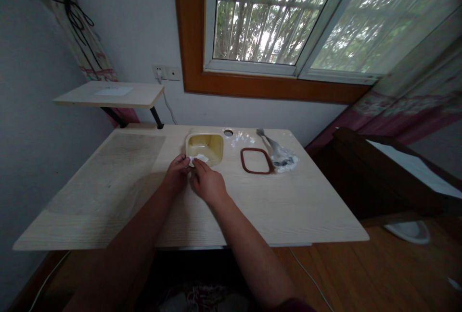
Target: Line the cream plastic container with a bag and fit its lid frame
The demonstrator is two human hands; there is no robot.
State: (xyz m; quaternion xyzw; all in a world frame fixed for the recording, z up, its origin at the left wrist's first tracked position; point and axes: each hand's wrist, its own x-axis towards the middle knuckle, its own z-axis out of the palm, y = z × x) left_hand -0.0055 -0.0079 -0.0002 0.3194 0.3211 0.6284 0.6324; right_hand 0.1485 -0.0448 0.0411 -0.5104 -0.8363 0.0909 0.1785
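My left hand (176, 173) and my right hand (210, 183) are close together at the near rim of a cream plastic container (221, 151). Between their pinched fingertips is a small, crumpled white piece (202, 157) that looks like tissue. Part of it shows above the right fingers, over the container's near side; the rest is hidden by my fingers. The container sits open side up, and its visible inside is bare. To its right, a reddish-brown rounded-square frame (242, 162) lies flat on the table.
Beside the frame lies a clear plastic bag (283, 156) with something dark inside. A round cable hole (228, 133) is near the back edge of the wooden table (274, 211). A clear sheet (108, 172) covers its left part. A raised shelf (79, 94) stands at the back left.
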